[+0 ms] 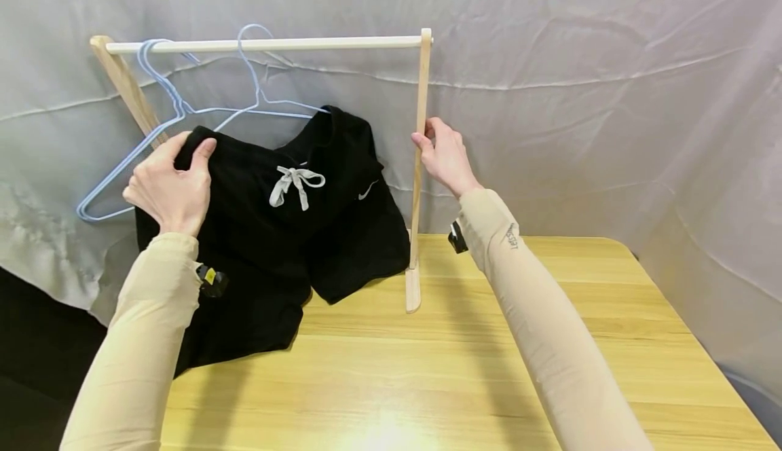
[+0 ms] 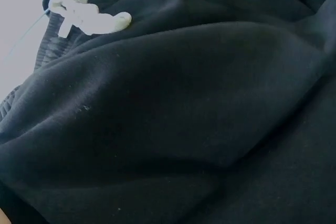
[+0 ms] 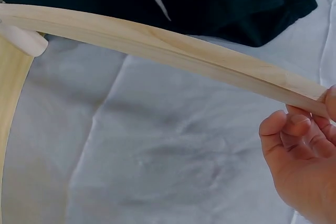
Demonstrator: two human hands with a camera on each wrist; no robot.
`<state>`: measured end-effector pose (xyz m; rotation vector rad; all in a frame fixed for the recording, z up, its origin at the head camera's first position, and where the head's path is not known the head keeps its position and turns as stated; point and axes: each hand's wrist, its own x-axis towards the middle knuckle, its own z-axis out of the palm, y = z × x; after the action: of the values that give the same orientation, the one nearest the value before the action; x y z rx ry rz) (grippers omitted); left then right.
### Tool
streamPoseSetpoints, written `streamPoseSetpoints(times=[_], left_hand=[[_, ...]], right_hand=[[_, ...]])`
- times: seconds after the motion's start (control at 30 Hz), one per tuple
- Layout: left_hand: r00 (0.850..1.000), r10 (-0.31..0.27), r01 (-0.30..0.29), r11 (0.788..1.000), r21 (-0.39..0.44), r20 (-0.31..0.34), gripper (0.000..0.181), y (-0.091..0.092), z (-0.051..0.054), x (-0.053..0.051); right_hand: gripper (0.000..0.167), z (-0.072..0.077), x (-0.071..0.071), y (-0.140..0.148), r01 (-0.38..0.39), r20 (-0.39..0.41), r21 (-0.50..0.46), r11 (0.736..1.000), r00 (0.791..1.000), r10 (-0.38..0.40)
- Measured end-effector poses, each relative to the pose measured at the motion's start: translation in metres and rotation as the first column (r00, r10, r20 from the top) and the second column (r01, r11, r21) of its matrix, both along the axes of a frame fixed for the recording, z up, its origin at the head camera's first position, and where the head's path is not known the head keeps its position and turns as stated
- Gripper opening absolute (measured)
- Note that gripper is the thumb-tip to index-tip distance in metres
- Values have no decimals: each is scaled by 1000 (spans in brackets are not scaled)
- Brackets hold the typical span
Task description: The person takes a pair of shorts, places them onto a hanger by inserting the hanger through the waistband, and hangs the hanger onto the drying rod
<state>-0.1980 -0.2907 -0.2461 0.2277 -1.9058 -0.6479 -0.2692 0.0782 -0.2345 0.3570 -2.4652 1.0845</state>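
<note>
Black shorts with a white drawstring bow hang at a slant in front of a small rack, their lower legs at the tabletop. My left hand pinches the waistband at its left end, thumb in front. A blue hanger hooks over the rack's white bar; its right arm reaches the waistband's far end, and the shorts hide its lower part. My right hand grips the rack's right wooden post between thumb and fingers. The right wrist view shows this post beside the shorts.
More blue hangers hang at the bar's left end, near the left wooden post. The rack's right foot stands on the wooden table. A grey cloth covers the area behind.
</note>
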Motion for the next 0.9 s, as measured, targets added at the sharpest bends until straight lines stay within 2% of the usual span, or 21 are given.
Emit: streamPoseSetpoints(times=[0.13,0.33,0.6,0.8,0.9], left_hand=[[1000,-26,26,1000,0,-13,44,1,-6,0],[999,-41,41,999,30,19,48,2,-14,1],[996,-73,73,997,4,50,55,3,-14,3],[994,-64,71,995,-66,91,60,2,-16,8],[991,-71,80,994,-76,116,62,2,-17,12]], right_hand=[[29,1,0,0,-3,4,-4,1000,1000,3],[30,2,1,1,5,2,-7,1000,1000,-5],[32,-1,3,5,5,-13,-32,999,1000,-5],[45,-9,4,14,-68,-26,-48,997,997,67],[52,-13,6,22,-111,-14,-43,993,994,111]])
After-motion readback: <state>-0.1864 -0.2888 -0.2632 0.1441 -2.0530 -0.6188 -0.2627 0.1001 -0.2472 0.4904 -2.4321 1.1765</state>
